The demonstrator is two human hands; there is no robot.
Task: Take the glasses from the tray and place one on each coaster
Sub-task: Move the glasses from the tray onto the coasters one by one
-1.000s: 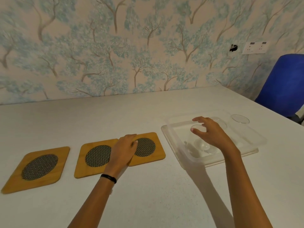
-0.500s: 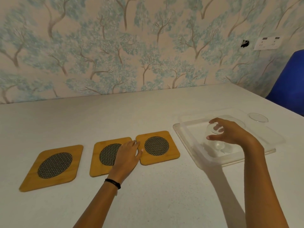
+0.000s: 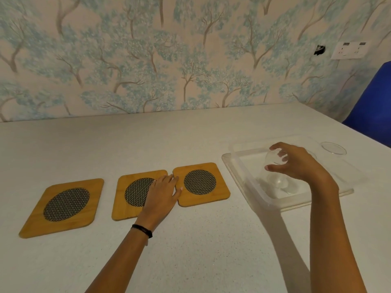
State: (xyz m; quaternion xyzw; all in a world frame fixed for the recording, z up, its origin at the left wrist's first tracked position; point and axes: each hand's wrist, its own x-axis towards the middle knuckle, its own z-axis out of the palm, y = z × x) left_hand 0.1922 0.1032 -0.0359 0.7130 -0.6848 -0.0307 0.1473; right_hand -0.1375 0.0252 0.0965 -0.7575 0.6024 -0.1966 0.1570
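Three wooden coasters with dark mesh discs lie in a row on the white table: a left coaster (image 3: pixel 63 206), a middle coaster (image 3: pixel 132 192) and a right coaster (image 3: pixel 201 182). My left hand (image 3: pixel 161 194) rests flat on the middle coaster, fingertips touching the right one's edge. To the right stands a clear plastic tray (image 3: pixel 243 172). My right hand (image 3: pixel 300 162) is closed from above around the rim of a clear glass (image 3: pixel 273 168) in the tray's front part. A second glass (image 3: pixel 333 148) stands at the tray's far right corner.
A blue chair (image 3: pixel 374 106) stands off the table's far right corner. The patterned wall runs along the table's back edge, with a white socket plate (image 3: pixel 349 50) on it. Bare tabletop lies in front of the coasters.
My right hand has closed on the glass rim and tilted the glass slightly in the tray. My left hand has stayed on the middle coaster. The camera view shifted left.
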